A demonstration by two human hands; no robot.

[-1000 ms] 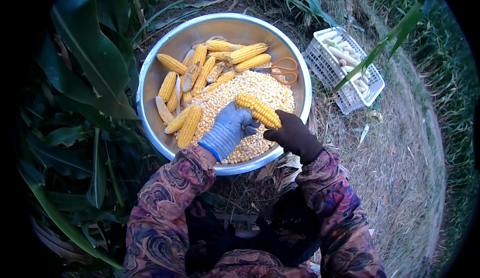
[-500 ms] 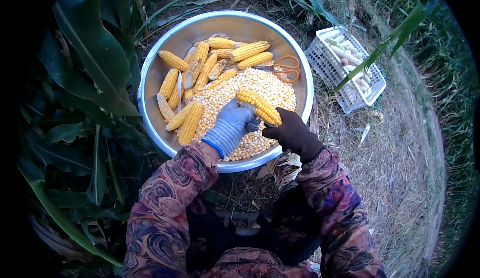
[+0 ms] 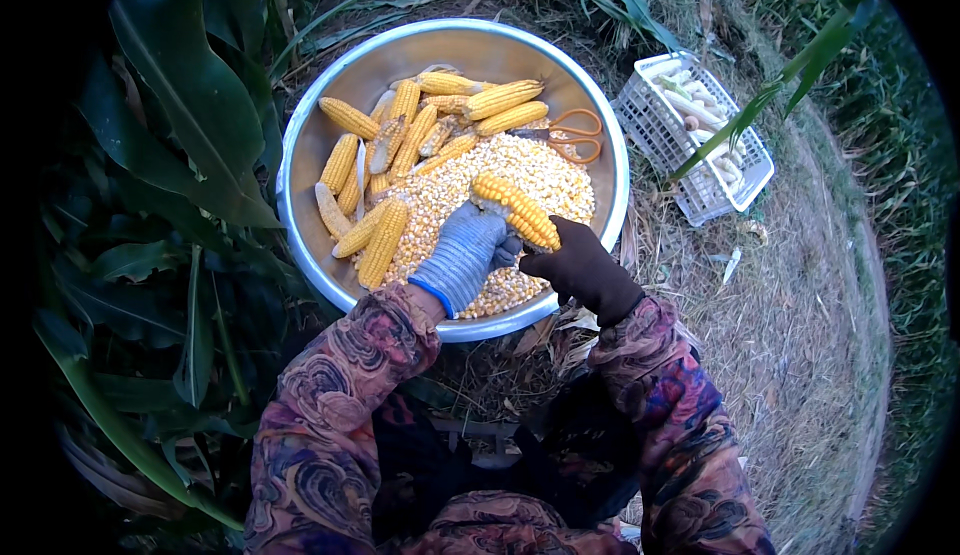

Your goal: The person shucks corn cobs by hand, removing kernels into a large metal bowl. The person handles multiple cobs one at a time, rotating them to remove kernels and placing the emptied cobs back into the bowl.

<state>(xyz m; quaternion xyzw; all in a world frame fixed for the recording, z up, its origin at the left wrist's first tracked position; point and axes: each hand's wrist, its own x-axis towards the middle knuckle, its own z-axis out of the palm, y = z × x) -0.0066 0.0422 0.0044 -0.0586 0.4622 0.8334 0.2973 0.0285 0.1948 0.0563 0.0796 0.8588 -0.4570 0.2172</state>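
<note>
Over the basin [image 3: 440, 47], left grip [image 3: 462, 255] and right grip [image 3: 585, 267] clasp one cob [image 3: 516, 209].

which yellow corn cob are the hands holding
The yellow cob between the gray-gloved left hand and brown-gloved right hand, above loose kernels; the other yellow cobs lie in the metal basin.

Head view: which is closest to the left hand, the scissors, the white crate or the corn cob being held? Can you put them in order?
1. Corn cob: right at the left hand.
2. Scissors: up and right, inside the bowl.
3. White crate: farthest right, outside the bowl.
</note>
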